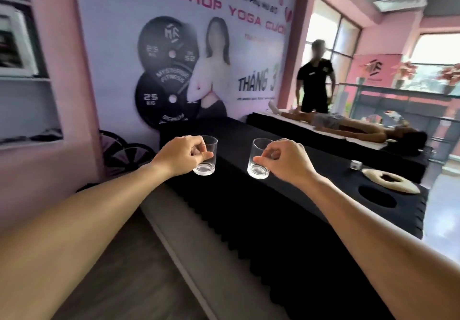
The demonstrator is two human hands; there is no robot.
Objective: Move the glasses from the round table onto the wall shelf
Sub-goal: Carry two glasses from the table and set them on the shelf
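Note:
My left hand (183, 155) grips a clear empty glass (206, 165) by its side, thumb and fingers pinched on it. My right hand (286, 160) holds a second clear empty glass (257, 168) the same way. Both glasses are upright, carried in the air above a black padded massage bed (286, 207), about a hand's width apart. The wall shelf (29, 80) is a white recessed unit in the pink wall at the far left, blurred. The round table is not in view.
A large workshop banner (186, 46) covers the wall ahead. A cream ring cushion (390, 182) lies by the bed's face hole. On a second bed (348, 130) at the right a person lies, and another person (315, 80) stands over them. Wooden floor shows at lower left.

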